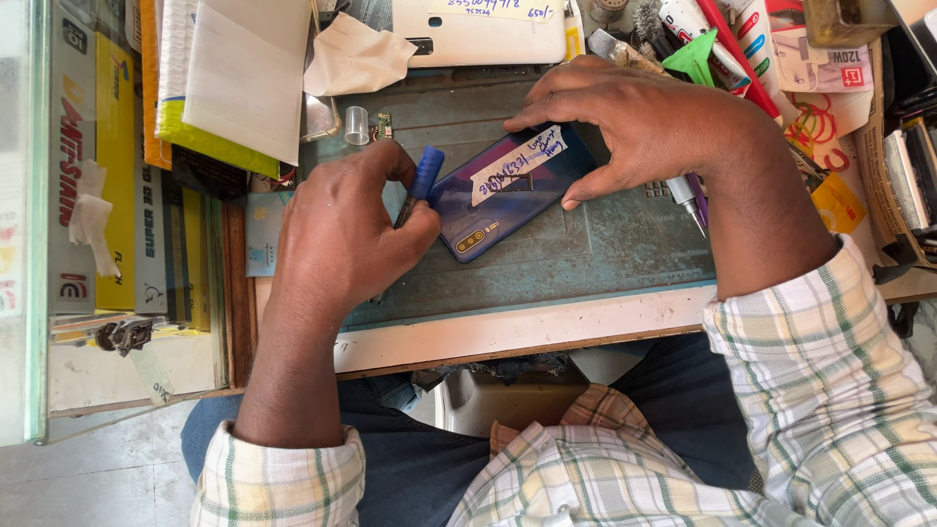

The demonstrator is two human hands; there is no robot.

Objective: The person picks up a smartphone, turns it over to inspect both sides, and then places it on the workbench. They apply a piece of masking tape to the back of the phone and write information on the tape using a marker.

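Note:
A blue-purple phone lies back up on a worn green work mat, with a strip of white tape stuck across it. My left hand holds a small tool with a blue handle at the phone's left edge. My right hand grips the phone's upper right end, fingers curled over its top and thumb on its side.
A white phone lies at the back of the bench beside a crumpled tissue. Pens, tubes and rubber bands crowd the back right. Boxes and packets stack on the left. A small clear cap stands on the mat.

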